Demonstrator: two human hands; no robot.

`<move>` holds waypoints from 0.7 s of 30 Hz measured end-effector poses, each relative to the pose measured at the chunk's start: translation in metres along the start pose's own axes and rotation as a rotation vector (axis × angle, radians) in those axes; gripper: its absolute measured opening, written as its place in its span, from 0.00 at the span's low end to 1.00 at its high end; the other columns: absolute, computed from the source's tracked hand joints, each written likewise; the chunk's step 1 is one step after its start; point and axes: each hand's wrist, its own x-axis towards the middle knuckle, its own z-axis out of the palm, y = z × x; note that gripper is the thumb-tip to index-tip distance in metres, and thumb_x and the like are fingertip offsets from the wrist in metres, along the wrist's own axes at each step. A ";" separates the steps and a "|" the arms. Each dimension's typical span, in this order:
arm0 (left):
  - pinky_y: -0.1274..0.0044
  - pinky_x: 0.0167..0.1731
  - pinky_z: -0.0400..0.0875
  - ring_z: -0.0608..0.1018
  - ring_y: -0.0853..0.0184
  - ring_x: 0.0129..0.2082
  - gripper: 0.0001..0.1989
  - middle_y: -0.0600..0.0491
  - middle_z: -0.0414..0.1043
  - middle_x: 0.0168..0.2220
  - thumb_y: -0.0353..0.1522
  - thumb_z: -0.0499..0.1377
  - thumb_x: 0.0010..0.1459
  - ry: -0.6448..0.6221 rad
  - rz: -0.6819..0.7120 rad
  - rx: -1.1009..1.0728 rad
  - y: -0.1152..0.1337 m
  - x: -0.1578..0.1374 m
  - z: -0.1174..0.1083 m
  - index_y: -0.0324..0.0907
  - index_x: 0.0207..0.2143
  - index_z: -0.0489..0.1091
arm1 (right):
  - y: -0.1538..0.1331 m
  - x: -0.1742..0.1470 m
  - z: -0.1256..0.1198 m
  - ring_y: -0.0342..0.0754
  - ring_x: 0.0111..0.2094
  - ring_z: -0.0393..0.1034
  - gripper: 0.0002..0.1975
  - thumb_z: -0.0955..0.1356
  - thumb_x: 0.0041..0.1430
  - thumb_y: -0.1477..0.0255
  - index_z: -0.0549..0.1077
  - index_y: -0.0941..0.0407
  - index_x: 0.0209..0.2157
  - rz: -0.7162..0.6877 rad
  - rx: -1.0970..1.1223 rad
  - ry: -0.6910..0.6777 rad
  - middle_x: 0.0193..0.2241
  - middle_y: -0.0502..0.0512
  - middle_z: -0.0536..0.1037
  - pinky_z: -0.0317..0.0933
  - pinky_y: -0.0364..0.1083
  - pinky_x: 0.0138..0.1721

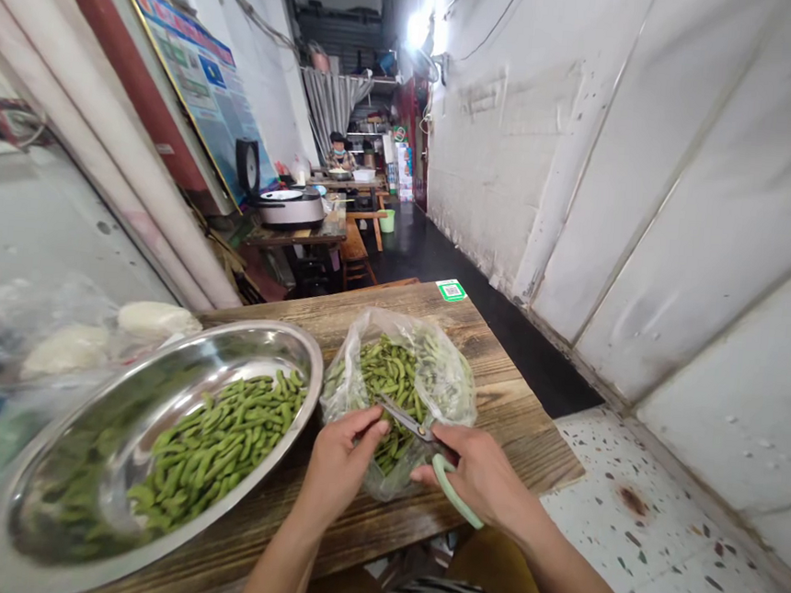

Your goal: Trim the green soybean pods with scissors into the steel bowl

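Observation:
My right hand (481,470) grips a pair of scissors (448,486) with pale green handles, its blades pointing left over the bag. Close to the blade tips, my left hand (339,462) is closed in a pinch; what its fingertips hold is too small to make out. Beneath both hands sits an open clear plastic bag (453,389) full of green soybean pods (389,370). To the left, a large oval steel basin (314,354) holds a heap of brighter green pods (222,447) on its right side.
Both containers stand on a wooden table (516,418) with a green QR card (451,289) at its far corner. Plastic bags (79,343) crowd the left. Beyond are a rice cooker (291,206) on another table and a person (339,155) seated at the back. A white wall runs along the right.

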 end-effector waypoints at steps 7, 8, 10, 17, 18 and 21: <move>0.66 0.46 0.68 0.77 0.57 0.41 0.19 0.44 0.77 0.42 0.42 0.55 0.57 0.346 0.025 0.313 -0.008 -0.002 -0.040 0.39 0.42 0.76 | 0.009 0.004 0.004 0.50 0.33 0.73 0.14 0.67 0.57 0.60 0.74 0.56 0.35 0.107 -0.127 0.117 0.32 0.56 0.79 0.57 0.42 0.33; 0.64 0.48 0.65 0.75 0.55 0.43 0.20 0.42 0.75 0.44 0.42 0.54 0.57 0.463 0.044 0.432 -0.007 0.000 -0.050 0.38 0.43 0.75 | 0.010 0.005 0.002 0.50 0.35 0.73 0.14 0.66 0.58 0.60 0.74 0.56 0.36 0.137 -0.148 0.131 0.33 0.57 0.79 0.57 0.42 0.33; 0.61 0.49 0.61 0.72 0.51 0.48 0.21 0.39 0.71 0.48 0.42 0.55 0.57 0.615 0.067 0.647 -0.005 0.003 -0.063 0.38 0.46 0.73 | 0.009 0.007 -0.002 0.51 0.36 0.74 0.14 0.66 0.58 0.59 0.74 0.56 0.36 0.173 -0.166 0.127 0.34 0.57 0.79 0.57 0.42 0.33; 0.66 0.44 0.58 0.74 0.58 0.39 0.10 0.48 0.77 0.35 0.32 0.54 0.58 0.053 0.232 0.669 -0.001 0.019 -0.011 0.45 0.35 0.76 | 0.000 0.009 -0.007 0.50 0.36 0.74 0.14 0.66 0.58 0.59 0.74 0.55 0.36 0.192 -0.185 0.049 0.34 0.55 0.79 0.56 0.42 0.32; 0.65 0.43 0.57 0.74 0.58 0.39 0.10 0.48 0.77 0.35 0.31 0.54 0.58 -0.002 0.199 0.697 -0.002 0.020 -0.002 0.44 0.36 0.76 | 0.000 0.008 -0.007 0.51 0.37 0.74 0.14 0.66 0.58 0.59 0.74 0.55 0.38 0.199 -0.203 0.048 0.35 0.56 0.79 0.56 0.42 0.33; 0.65 0.42 0.56 0.73 0.56 0.41 0.11 0.47 0.75 0.36 0.31 0.54 0.57 -0.077 0.133 0.740 -0.004 0.024 0.012 0.44 0.37 0.76 | 0.002 0.004 -0.007 0.52 0.38 0.74 0.18 0.67 0.57 0.57 0.72 0.56 0.43 0.218 -0.257 0.050 0.38 0.58 0.79 0.57 0.42 0.34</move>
